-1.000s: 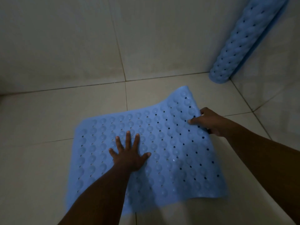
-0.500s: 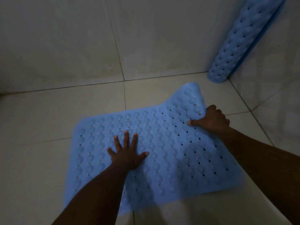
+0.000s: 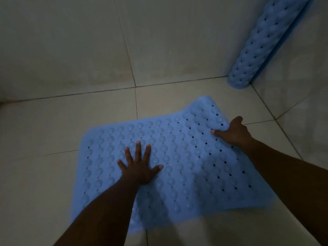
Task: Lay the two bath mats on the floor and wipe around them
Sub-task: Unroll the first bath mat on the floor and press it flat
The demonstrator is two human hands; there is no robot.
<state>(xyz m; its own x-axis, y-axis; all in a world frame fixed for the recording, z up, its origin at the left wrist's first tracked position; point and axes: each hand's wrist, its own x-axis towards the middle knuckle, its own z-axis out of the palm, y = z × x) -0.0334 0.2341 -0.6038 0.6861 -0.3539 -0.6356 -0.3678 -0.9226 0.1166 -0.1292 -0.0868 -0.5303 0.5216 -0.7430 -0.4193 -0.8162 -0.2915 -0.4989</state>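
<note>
The blue bath mat (image 3: 177, 166) lies mostly flat on the tiled floor (image 3: 44, 174), its long axis running left to right, far-right corner raised. The right hand (image 3: 232, 133) pinches that corner (thumb on top); the left hand (image 3: 139, 167) presses flat, fingers spread, mid-mat. The rolled second mat (image 3: 266, 43) leans in the wall corner, nearer the right hand.

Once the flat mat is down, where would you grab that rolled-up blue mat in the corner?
Probably round the middle of the rolled mat, fingers wrapped about the tube so it stays rolled. It leans tilted in the corner, lower end on the floor, walls behind and right of it, so come from the open left side.
</note>
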